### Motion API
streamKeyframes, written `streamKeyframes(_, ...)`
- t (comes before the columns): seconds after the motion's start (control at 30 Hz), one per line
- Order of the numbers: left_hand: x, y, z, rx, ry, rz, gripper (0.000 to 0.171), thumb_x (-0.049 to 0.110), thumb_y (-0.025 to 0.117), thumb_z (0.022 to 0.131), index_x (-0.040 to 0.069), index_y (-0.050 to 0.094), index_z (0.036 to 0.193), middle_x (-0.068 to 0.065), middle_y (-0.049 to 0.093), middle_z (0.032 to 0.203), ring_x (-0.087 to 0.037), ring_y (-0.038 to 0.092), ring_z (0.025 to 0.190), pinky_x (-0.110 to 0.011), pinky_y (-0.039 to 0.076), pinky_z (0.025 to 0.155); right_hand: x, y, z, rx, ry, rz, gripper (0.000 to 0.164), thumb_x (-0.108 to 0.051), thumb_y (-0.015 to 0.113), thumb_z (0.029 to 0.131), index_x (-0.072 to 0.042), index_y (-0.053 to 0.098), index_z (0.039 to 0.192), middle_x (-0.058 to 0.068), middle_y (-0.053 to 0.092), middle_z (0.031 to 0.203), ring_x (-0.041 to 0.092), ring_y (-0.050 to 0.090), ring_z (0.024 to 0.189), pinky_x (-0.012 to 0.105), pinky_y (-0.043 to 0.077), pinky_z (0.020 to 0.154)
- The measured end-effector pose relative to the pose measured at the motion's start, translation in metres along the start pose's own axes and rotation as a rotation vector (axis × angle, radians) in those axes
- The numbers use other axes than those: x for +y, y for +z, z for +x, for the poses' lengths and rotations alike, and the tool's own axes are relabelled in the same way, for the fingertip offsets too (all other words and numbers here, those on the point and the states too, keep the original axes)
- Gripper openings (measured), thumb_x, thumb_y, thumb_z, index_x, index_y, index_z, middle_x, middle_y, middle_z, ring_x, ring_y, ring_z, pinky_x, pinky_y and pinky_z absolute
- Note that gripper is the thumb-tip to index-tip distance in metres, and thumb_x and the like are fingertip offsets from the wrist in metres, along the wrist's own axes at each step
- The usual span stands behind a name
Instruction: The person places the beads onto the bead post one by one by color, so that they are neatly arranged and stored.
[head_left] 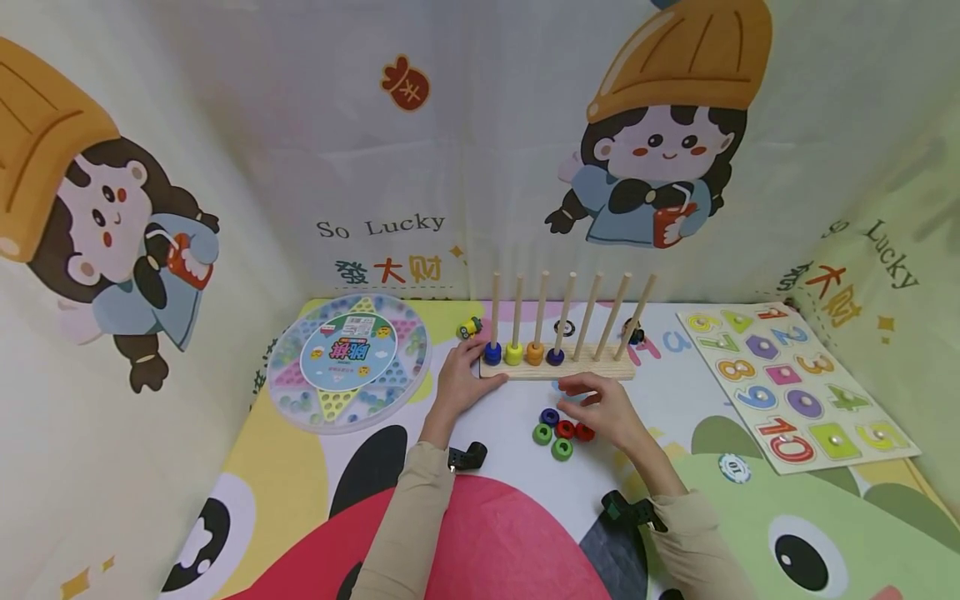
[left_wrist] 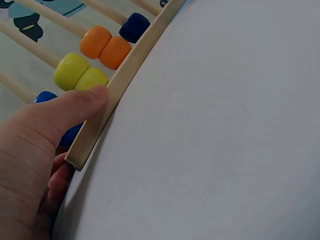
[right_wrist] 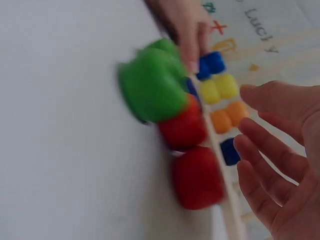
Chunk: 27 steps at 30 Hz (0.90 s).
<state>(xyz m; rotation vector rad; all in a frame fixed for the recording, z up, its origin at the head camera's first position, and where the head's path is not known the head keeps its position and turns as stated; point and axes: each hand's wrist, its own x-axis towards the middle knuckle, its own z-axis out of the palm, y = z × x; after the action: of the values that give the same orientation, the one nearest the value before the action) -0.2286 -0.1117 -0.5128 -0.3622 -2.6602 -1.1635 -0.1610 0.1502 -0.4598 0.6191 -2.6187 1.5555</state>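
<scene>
A wooden peg stand [head_left: 603, 368] stands upright on the table, with blue beads [head_left: 492, 355], yellow beads [head_left: 513, 356], orange beads [head_left: 535, 354] and one dark blue bead [head_left: 555, 357] on its left pegs. My left hand [head_left: 462, 379] grips the stand's left end, its thumb [left_wrist: 85, 102] along the front by the yellow beads. Empty, my right hand [head_left: 609, 410] hovers just in front of the stand with fingers loosely bent and apart. Near it lie loose beads: green [head_left: 562, 450], red [head_left: 565, 429] and dark blue [head_left: 550, 416]. The right wrist view blurs them.
At left lies a round Chinese checkers board [head_left: 348, 342]; at right, a number puzzle board [head_left: 798, 387]. A small green-yellow toy [head_left: 470, 327] sits behind the stand's left end. A round chip [head_left: 734, 468] lies right of my right forearm. Printed cloth walls stand close behind.
</scene>
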Motion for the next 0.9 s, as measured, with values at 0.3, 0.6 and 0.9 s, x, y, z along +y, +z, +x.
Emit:
streamKeyframes(0.3,0.002,0.0,-0.001,-0.008,-0.012,0.001,0.074,0.038,0.085,0.075,-0.004,0.06,0.131,-0.014,0.053,0.139,-0.032,0.05,0.123,-0.046,0.043,0.103,0.018,0.016,-0.005,-0.044,-0.005,-0.064,0.026,-0.005,0.079,0.082,0.001,0.073,0.106,0.01,0.072,0.102,0.027,0.066,0.092,0.029,0.057,0.075)
streamKeyframes(0.6,0.002,-0.001,-0.001,-0.01,-0.023,0.001,0.075,0.038,0.085,0.075,-0.003,0.06,0.133,-0.014,0.052,0.14,-0.033,0.049,0.124,-0.047,0.042,0.103,0.02,0.013,-0.002,-0.082,0.001,-0.09,0.026,-0.009,0.079,0.083,-0.001,0.073,0.107,0.006,0.071,0.101,0.025,0.066,0.094,0.03,0.056,0.076)
streamKeyframes(0.9,0.003,-0.002,-0.001,-0.013,-0.025,0.004,0.075,0.037,0.085,0.075,-0.004,0.059,0.132,-0.015,0.052,0.14,-0.033,0.049,0.125,-0.047,0.042,0.103,0.021,0.011,0.0,-0.087,0.003,-0.077,0.028,-0.011,0.08,0.083,-0.001,0.073,0.109,0.008,0.072,0.103,0.026,0.066,0.094,0.038,0.057,0.079)
